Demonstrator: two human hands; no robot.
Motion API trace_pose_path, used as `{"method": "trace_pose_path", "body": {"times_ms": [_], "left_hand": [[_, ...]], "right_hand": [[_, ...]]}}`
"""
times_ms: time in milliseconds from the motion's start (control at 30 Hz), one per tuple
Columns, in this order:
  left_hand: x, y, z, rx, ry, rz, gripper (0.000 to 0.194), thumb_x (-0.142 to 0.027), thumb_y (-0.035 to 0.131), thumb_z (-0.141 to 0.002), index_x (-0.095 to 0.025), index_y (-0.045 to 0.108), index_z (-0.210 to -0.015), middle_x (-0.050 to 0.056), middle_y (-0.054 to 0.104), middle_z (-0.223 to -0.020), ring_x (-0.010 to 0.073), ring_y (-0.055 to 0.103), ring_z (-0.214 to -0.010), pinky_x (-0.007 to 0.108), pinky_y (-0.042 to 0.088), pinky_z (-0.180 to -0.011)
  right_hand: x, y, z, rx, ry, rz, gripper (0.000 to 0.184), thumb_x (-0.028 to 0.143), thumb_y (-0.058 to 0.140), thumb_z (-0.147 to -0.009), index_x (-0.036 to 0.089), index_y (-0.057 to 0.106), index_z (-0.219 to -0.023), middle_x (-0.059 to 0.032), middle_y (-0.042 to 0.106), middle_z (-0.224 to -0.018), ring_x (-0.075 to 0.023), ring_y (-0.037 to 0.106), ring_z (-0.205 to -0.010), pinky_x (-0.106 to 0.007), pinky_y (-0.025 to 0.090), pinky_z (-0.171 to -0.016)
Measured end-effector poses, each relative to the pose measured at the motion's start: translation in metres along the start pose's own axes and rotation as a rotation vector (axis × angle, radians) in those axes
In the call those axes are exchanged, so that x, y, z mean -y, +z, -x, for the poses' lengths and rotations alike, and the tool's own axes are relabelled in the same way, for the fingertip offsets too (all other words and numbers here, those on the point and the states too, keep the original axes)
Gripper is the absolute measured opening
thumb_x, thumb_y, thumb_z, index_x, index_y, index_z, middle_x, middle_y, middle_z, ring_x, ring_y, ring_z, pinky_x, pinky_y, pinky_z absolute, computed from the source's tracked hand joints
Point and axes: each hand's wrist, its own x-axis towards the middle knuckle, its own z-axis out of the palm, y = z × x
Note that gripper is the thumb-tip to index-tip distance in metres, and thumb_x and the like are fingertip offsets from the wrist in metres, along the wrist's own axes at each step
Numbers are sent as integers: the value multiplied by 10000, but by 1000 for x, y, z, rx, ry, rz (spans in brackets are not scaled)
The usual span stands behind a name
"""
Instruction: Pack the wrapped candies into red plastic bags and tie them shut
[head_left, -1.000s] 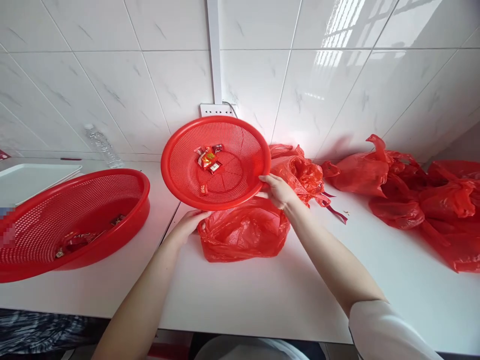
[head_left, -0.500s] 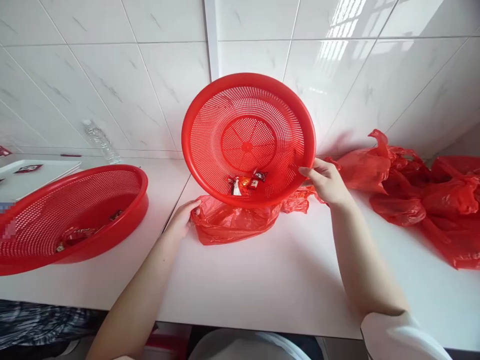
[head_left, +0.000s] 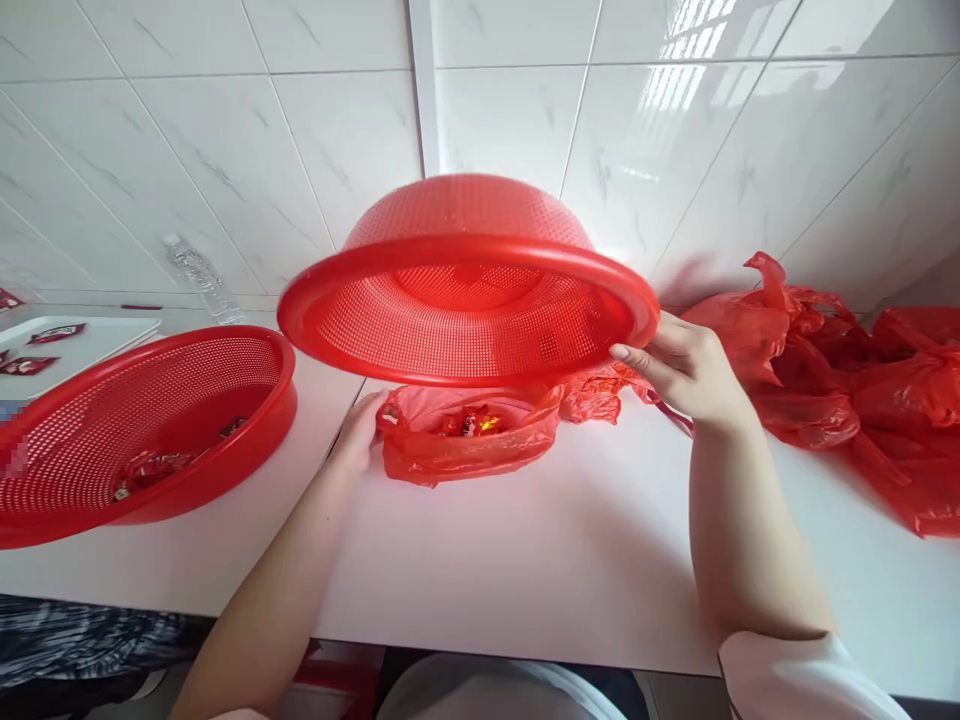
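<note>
My right hand [head_left: 686,368] grips the right rim of a red perforated plastic basket [head_left: 465,250]. The basket is tipped steeply forward, its mouth facing down and toward me. Just below it, a red plastic bag [head_left: 457,458] lies on the white table with its mouth spread. Several small wrapped candies [head_left: 476,422] show inside the bag. My left hand [head_left: 364,430] is closed on the bag's left edge; some of its fingers are hidden by the plastic.
Another red basket [head_left: 255,400] with a few wrapped pieces stands at left. Behind it are a white tray [head_left: 97,352] with wrapped pieces and a clear plastic bottle [head_left: 202,280]. Filled red bags [head_left: 900,400] lie at right. A tiled wall [head_left: 510,120] closes off the back.
The basket has tipped over from facing me to mouth down. The wrapped candies have dropped from it into the red bag. My left hand still holds the bag's edge.
</note>
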Motion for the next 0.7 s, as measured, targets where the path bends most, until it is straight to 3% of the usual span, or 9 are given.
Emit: {"method": "trace_pose_path", "body": {"times_ms": [67,133,200,233,300,367,467,600,700], "left_hand": [[-11,-3,9,-130,127,-186,422,-583,552,-820,-211,646,-997,66,662,-961,195,620,-771,315,489,-657],[-25,-9,20,-383,377,-518,428,-571,515,-864,-223,639,-1079,115,639,-1134,273,612,-977,428,492,-852],[-38,-20,30,-674,613,-847,443,-516,524,-886,-214,607,-1199,152,551,-1332,353,487,-1238,570,338,-1064],[-42,-26,34,-794,666,-947,475,-490,535,-889,-197,576,-1260,168,487,-1415,384,392,-1332,636,230,-1109],[-48,-39,35,-946,630,-1043,526,-455,553,-887,-147,525,-1313,197,422,-1474,434,276,-1396,740,88,-1091],[-47,-51,30,-965,499,-1077,481,-441,559,-881,-107,562,-1227,212,528,-1357,466,300,-1357,795,66,-1039],[-40,-61,20,-912,380,-1126,360,-449,559,-875,-119,621,-1007,159,663,-987,439,421,-1223,805,117,-1009],[-33,-61,13,-862,483,-1207,362,-454,542,-884,-121,620,-1004,121,650,-846,382,487,-1115,778,129,-1023],[-33,-57,11,-741,543,-1169,405,-491,606,-845,-129,645,-1021,135,656,-856,380,526,-1095,716,133,-1078]], "right_hand": [[0,3,-1,-125,90,-20,175,365,652,-875,225,737,-936,-73,687,-884,-212,650,-840,-389,525,-832],[1,6,-3,-267,211,-110,220,394,669,-860,227,732,-988,-57,702,-910,-198,664,-823,-384,549,-799],[0,7,-6,-391,300,-249,264,402,683,-846,232,721,-1044,-60,712,-968,-187,683,-794,-385,573,-749],[0,7,-7,-447,318,-310,274,397,692,-838,231,717,-1055,-68,714,-991,-185,691,-784,-386,582,-726],[-2,4,-9,-553,325,-371,262,377,703,-827,224,714,-1039,-86,714,-1012,-190,703,-798,-394,590,-713],[-3,-1,-10,-629,326,-381,224,363,707,-819,222,712,-993,-93,713,-1013,-198,709,-828,-410,591,-732],[-2,-6,-10,-669,355,-403,179,350,713,-809,230,711,-942,-88,711,-998,-198,716,-819,-416,596,-744],[12,2,-13,-601,441,-525,211,363,709,-810,214,713,-960,-88,720,-979,-191,723,-799,-375,613,-728],[31,21,-16,-424,539,-710,229,372,666,-840,207,703,-995,-70,725,-1023,-178,724,-830,-336,627,-724]]}}
